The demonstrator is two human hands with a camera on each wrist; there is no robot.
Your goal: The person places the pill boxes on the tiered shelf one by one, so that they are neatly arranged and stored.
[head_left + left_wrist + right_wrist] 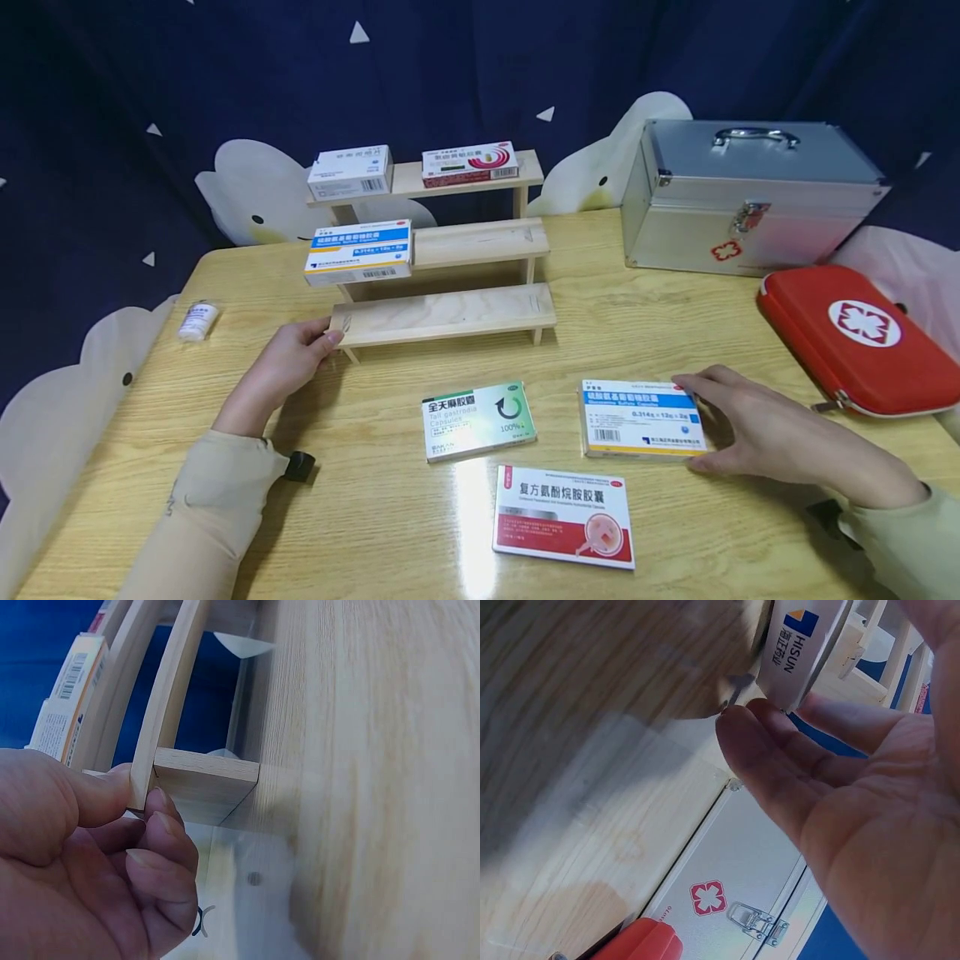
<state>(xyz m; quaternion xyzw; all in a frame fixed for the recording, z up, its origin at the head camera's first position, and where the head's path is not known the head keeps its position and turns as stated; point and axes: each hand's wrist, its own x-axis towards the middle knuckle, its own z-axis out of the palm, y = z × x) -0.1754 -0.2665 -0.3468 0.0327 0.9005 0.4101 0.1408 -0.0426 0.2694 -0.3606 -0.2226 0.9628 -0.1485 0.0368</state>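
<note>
My left hand (pixel 296 358) pinches the left end of the lowest step of a three-tier wooden display rack (pixel 442 315); the left wrist view has the thumb on top and curled fingers below. At the right, my right hand (pixel 780 429) holds the right end of a blue-and-white medicine box (pixel 641 419), thumb at its near corner and fingers at the far one. The box's HISUN-printed end (pixel 802 645) shows close to the fingertips. Left of it lies a green-and-white capsule box (pixel 478 422), and nearer me a red-and-white capsule box (pixel 564 517).
A white box (pixel 350 172) and a red-and-white box (pixel 470 163) stand on the top tier, another blue-and-white box (pixel 360 252) on the middle one. A small white bottle (pixel 198 321) lies left. A silver case (pixel 750 196) and red first-aid pouch (pixel 862 337) sit right.
</note>
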